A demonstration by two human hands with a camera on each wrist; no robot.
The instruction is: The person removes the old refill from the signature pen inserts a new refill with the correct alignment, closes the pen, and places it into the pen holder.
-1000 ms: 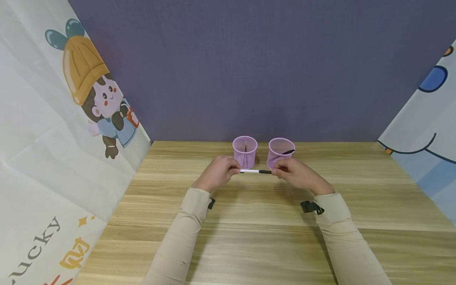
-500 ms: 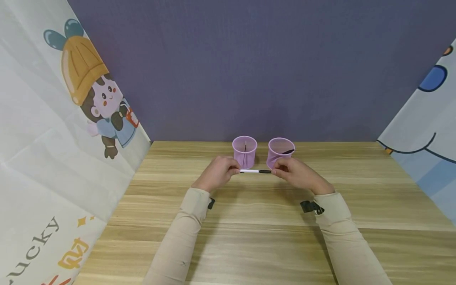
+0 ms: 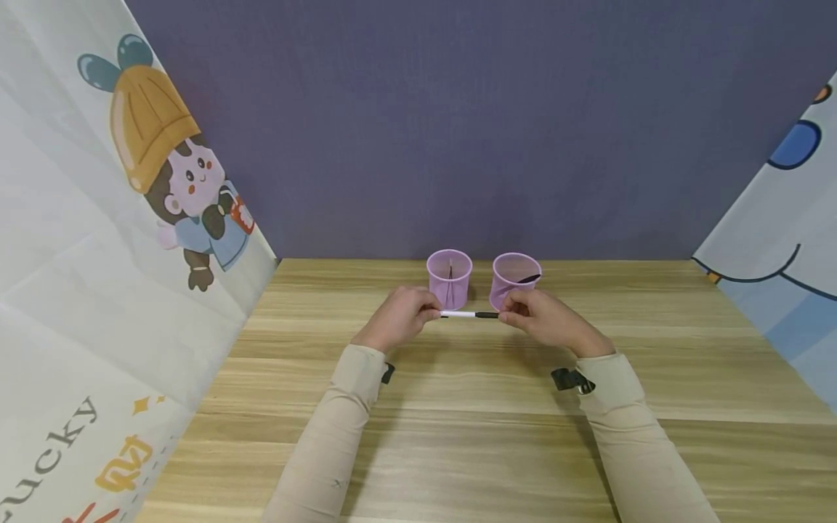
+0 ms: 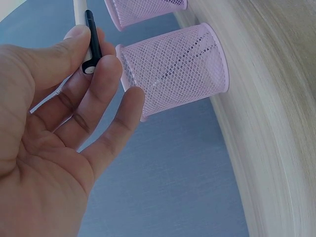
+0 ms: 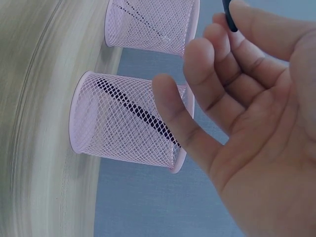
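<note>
A white pen (image 3: 461, 314) with black ends is held level between my two hands in the head view. My left hand (image 3: 400, 316) pinches its clip end with thumb and fingertip; the black clip (image 4: 93, 39) shows in the left wrist view. At the other end, my right hand (image 3: 552, 321) pinches the black tip (image 5: 229, 19), the remaining fingers loosely bent. Just behind the pen stand two pink mesh pen cups. The left cup (image 3: 461, 292) contains thin dark sticks. Inside the right cup (image 3: 498, 285) leans a black pen-like stick (image 3: 529, 278).
Both cups stand upright near the back edge of the wooden table (image 3: 471, 436), close to a dark blue panel (image 3: 484, 131). Printed white sheets hang along the sides, the left sheet (image 3: 59, 240) bearing a cartoon figure. Black straps circle both wrists.
Both hands, the pen and the cups stay in place. Only the printed sheet on the left has shifted slightly leftward.
</note>
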